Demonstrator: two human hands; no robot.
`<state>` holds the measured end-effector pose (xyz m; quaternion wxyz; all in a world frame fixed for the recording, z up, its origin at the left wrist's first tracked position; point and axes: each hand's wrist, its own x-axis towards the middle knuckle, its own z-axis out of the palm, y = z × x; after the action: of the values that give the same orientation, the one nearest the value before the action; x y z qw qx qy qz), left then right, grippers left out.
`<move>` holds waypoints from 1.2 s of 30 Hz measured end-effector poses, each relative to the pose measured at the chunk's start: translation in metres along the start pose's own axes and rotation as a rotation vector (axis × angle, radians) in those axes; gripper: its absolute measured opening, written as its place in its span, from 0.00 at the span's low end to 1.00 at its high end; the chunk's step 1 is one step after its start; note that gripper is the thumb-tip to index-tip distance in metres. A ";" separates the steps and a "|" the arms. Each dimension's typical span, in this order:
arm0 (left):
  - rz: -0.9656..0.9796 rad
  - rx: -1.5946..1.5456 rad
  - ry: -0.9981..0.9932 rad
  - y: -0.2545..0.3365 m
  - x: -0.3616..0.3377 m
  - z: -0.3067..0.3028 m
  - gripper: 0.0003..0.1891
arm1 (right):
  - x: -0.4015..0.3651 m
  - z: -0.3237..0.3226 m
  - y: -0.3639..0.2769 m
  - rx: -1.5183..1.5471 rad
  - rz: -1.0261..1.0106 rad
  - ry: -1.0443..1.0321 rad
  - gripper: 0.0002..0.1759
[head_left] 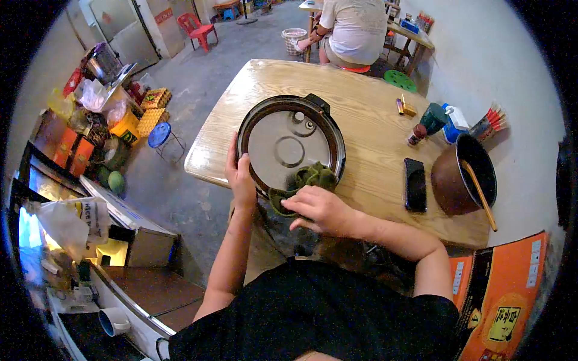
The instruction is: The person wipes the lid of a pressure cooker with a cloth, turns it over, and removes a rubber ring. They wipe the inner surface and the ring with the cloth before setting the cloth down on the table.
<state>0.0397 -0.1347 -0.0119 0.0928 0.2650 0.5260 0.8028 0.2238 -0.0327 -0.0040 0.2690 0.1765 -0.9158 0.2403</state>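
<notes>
Black fabric shirt (313, 316) nearest; beyond, left fingers (243, 163) curl around the left rim of a round black-rimmed metal lid (268, 129) over the pale wooden bench (379, 132); half-curled right fingers (305, 203) hold crumpled green cloth (319, 175) against its near-right side.

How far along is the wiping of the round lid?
Seemingly done: the lid's grey middle looks mostly clean. In hand: the right hand works a green cloth at the near edge; the left hand steadies it. Probably left: the brownish ring around the middle.
</notes>
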 end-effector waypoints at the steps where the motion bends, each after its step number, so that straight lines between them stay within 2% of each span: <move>1: 0.006 -0.001 -0.002 -0.001 -0.001 0.000 0.27 | 0.004 -0.006 -0.002 0.004 0.001 -0.008 0.22; 4: 0.007 0.091 0.025 0.003 0.000 0.005 0.28 | 0.009 -0.008 0.001 0.161 0.258 0.006 0.11; 8: 0.020 0.072 0.026 -0.001 -0.001 0.000 0.29 | 0.015 -0.006 0.015 0.193 0.286 -0.048 0.09; 10: 0.064 0.142 0.015 0.003 -0.003 0.001 0.30 | 0.021 -0.011 0.025 0.267 0.362 -0.220 0.08; 11: 0.064 0.142 0.022 0.000 -0.003 -0.001 0.30 | 0.022 -0.014 0.029 0.268 0.359 -0.226 0.08; 13: 0.047 0.097 -0.003 -0.002 -0.002 -0.004 0.29 | 0.026 -0.020 0.033 0.165 0.396 -0.414 0.08; 15: 0.028 0.093 0.003 0.002 -0.006 -0.002 0.30 | 0.028 -0.029 0.033 0.167 0.422 -0.446 0.07; 17: 0.014 0.082 0.011 0.001 -0.005 -0.002 0.31 | 0.032 -0.045 0.043 -0.004 0.526 -0.706 0.08; 19: 0.069 0.089 0.001 -0.007 -0.001 -0.005 0.29 | 0.033 -0.050 0.042 -0.047 0.521 -0.726 0.08; 21: 0.046 0.071 0.000 -0.009 0.001 -0.003 0.29 | 0.029 -0.046 0.045 0.134 0.450 -0.572 0.08; 23: 0.020 0.059 0.003 -0.008 0.002 -0.001 0.29 | 0.032 -0.045 0.044 0.139 0.447 -0.592 0.08; 25: 0.030 -0.012 0.011 -0.007 0.001 -0.001 0.29 | 0.036 -0.037 0.038 0.275 0.344 -0.485 0.08; 27: 0.038 0.029 0.012 -0.005 0.002 -0.002 0.29 | 0.040 -0.040 0.041 0.302 0.336 -0.480 0.07; 31: 0.012 -0.025 0.009 -0.008 0.002 -0.003 0.29 | 0.047 -0.047 0.044 0.229 0.325 -0.629 0.08; 33: 0.046 0.053 0.017 -0.006 0.003 -0.006 0.29 | 0.054 -0.059 0.045 0.040 0.366 -0.886 0.10; 36: 0.061 0.084 0.015 -0.010 0.003 -0.004 0.29 | 0.049 -0.058 0.055 0.080 0.338 -0.851 0.11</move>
<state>0.0332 -0.1322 -0.0211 0.0532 0.2783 0.5517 0.7844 0.1831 0.0340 0.0481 -0.1809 0.1178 -0.9508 0.2223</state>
